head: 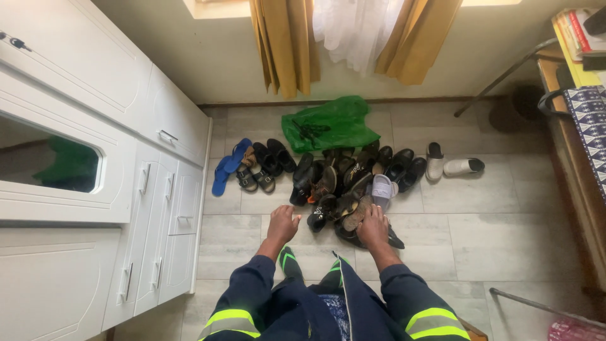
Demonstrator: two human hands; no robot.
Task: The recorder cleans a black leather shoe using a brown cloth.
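A heap of dark shoes and sandals (334,183) lies on the tiled floor in front of me. My left hand (281,224) hovers over the floor at the near left edge of the heap, fingers loosely spread, holding nothing. My right hand (374,226) rests on the near side of the heap, on a dark shoe (353,236), next to a brown-soled sandal (355,215); whether it grips the shoe I cannot tell. A pale slide sandal (382,189) lies just beyond that hand. My navy sleeves with yellow reflective bands fill the bottom.
Blue flip-flops (228,165) and brown sandals (254,177) lie left of the heap. A white pair (449,166) lies to its right. A green plastic bag (328,123) sits behind. White cabinets (126,189) line the left; a wooden table (571,126) stands at the right.
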